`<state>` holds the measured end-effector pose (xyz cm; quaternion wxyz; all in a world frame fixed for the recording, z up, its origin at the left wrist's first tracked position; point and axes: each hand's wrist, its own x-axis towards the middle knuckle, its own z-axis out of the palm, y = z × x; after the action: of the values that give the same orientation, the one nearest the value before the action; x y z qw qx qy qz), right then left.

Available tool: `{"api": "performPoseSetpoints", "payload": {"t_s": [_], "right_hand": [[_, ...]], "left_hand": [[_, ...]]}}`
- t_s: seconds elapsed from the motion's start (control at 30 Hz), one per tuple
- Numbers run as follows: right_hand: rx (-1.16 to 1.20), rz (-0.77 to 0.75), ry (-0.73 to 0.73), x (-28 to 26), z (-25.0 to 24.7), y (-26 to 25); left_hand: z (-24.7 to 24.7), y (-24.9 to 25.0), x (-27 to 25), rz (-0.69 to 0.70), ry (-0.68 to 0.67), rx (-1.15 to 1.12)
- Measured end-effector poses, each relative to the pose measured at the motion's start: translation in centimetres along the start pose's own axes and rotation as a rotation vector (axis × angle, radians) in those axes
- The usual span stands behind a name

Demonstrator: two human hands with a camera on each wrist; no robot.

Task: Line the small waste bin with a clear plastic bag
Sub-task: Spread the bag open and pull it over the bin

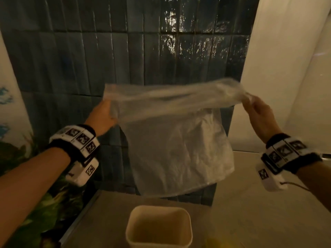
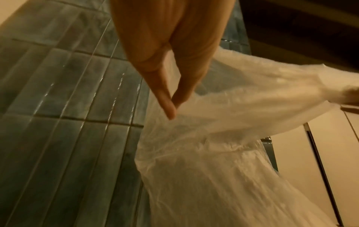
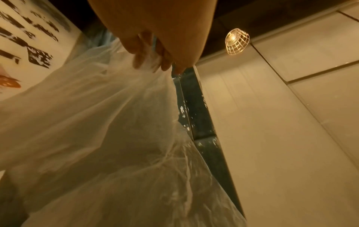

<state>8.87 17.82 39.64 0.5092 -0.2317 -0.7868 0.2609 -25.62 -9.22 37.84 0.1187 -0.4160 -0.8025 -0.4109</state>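
Both arms reach forward and up, well apart, stretching the bag (image 1: 172, 140) taut between them above the bin (image 1: 158, 228), which stands on the surface (image 1: 250, 212). The left hand (image 1: 105, 113) pinches one top corner between thumb and fingers (image 2: 184, 86); the right hand (image 1: 258, 111) has its grip curled round the other, its fingertips (image 3: 165, 61) partly veiled by plastic. The bin's lower part is cut off by the frame edge.

Thin, crinkled clear plastic bag (image 1: 175, 140) stretched wide at its top edge, hanging in the air above small cream rounded-rectangular plastic waste bin (image 1: 159, 228), upright, unlined, on pale surface.
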Motion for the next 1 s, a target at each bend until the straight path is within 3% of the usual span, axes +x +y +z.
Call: {"api": "performPoseSetpoints", "payload": {"t_s": [0.13, 0.23, 0.37, 0.47, 0.57, 0.67, 0.73, 0.8, 0.9, 1.0], "right_hand": [[-0.087, 0.140, -0.073, -3.9, 0.1, 2.9], [-0.119, 0.216, -0.173, -5.3, 0.4, 5.1], [-0.096, 0.316, -0.336, -7.0, 1.1, 7.2], [0.031, 0.477, -0.416, -8.3, 1.5, 8.2], [0.034, 0.566, -0.416, -9.5, 2.1, 8.2], [0.035, 0.639, -0.432, -10.2, 2.5, 7.9], [-0.204, 0.535, -0.522, -10.3, 2.9, 8.0], [-0.477, 0.340, -0.497, -10.3, 3.5, 7.3], [-0.397, 0.023, -0.412, -11.2, 5.3, 3.8], [-0.411, -0.294, -0.678, -13.6, 8.3, 1.0]], "left_hand": [[0.8, -2.7, -2.4, -0.275, -0.308, -0.050], [1.4, -3.7, -3.5, -0.400, -0.374, -0.129], [2.7, -2.6, -5.3, -0.429, -0.363, -0.260], [3.8, -2.2, -6.7, -0.430, -0.292, -0.425], [4.9, -2.3, -7.9, -0.360, -0.264, -0.322], [5.9, -1.8, -8.9, -0.357, -0.358, -0.351], [6.2, -0.9, -9.6, -0.337, -0.453, -0.362], [6.6, -0.4, -10.0, -0.304, -0.553, -0.331], [7.1, 1.1, -10.7, -0.286, -0.684, -0.293], [7.6, 2.3, -10.9, -0.253, -0.742, -0.306]]}}
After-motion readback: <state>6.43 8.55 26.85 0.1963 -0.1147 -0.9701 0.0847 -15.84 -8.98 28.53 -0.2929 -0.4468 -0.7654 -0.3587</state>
